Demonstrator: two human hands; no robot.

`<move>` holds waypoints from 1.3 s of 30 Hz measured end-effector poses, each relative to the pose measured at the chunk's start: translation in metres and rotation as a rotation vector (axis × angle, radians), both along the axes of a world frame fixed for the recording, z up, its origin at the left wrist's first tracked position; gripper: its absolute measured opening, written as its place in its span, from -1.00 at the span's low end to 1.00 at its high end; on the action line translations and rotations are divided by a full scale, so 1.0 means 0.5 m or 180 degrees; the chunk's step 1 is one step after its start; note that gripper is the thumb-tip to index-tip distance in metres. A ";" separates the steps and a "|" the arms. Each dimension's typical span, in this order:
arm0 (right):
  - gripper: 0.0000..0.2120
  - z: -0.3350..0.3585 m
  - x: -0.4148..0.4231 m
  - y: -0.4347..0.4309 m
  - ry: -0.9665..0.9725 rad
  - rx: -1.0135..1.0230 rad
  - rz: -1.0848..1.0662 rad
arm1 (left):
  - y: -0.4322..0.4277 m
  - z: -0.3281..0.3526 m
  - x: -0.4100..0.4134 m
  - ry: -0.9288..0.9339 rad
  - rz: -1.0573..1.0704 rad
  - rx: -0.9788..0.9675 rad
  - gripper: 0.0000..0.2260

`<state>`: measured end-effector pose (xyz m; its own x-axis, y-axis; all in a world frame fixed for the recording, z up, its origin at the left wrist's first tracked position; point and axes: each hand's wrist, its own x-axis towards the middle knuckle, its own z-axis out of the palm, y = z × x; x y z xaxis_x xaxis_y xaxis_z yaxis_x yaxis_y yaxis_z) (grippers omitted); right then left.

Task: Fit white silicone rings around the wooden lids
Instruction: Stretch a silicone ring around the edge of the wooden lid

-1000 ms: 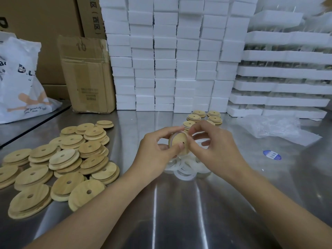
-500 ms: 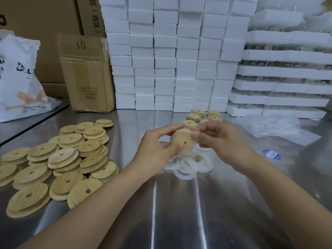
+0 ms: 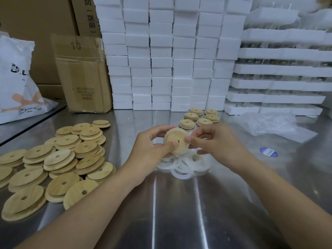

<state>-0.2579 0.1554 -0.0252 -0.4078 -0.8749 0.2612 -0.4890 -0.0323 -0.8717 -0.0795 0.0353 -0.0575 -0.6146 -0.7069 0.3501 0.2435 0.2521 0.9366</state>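
Observation:
A round wooden lid (image 3: 177, 141) with a small hole is held up between both hands above the steel table (image 3: 179, 203). My left hand (image 3: 152, 146) grips its left edge, thumb on the face. My right hand (image 3: 213, 141) pinches its right edge. A white ring seems to run round the lid's rim, though I cannot tell for sure. Below the hands lies a pile of white silicone rings (image 3: 183, 166). Several bare wooden lids (image 3: 53, 162) lie heaped at the left. Several lids in small stacks (image 3: 199, 116) sit behind my hands.
White foam boxes (image 3: 161, 56) are stacked as a wall at the back, with foam trays (image 3: 280, 69) to the right. A cardboard box (image 3: 82, 74) and a white bag (image 3: 19, 81) stand at the back left. Clear plastic wrap (image 3: 269, 124) and a blue sticker (image 3: 268, 152) lie at the right.
The lid has turned so its flat face with the hole shows more fully. My right hand has shifted from over the lid to its right edge.

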 end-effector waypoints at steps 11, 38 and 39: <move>-0.89 -0.012 0.020 -0.012 0.0352 -0.0291 -0.0083 | 0.008 0.000 -0.004 -0.0220 -0.0063 -0.0415 -0.51; -0.94 0.020 0.010 0.016 0.0669 -0.0090 0.0580 | -0.019 -0.001 0.010 -0.0158 -0.0238 0.0156 -0.62; -0.93 0.021 0.007 0.017 0.0687 -0.0074 0.0593 | -0.018 0.000 0.010 -0.0154 -0.0246 0.0135 -0.62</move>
<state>-0.2543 0.1639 -0.0147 -0.1734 -0.9223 0.3454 -0.6469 -0.1578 -0.7460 -0.0746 0.0262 -0.0577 -0.6834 -0.6702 0.2894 0.2150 0.1941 0.9571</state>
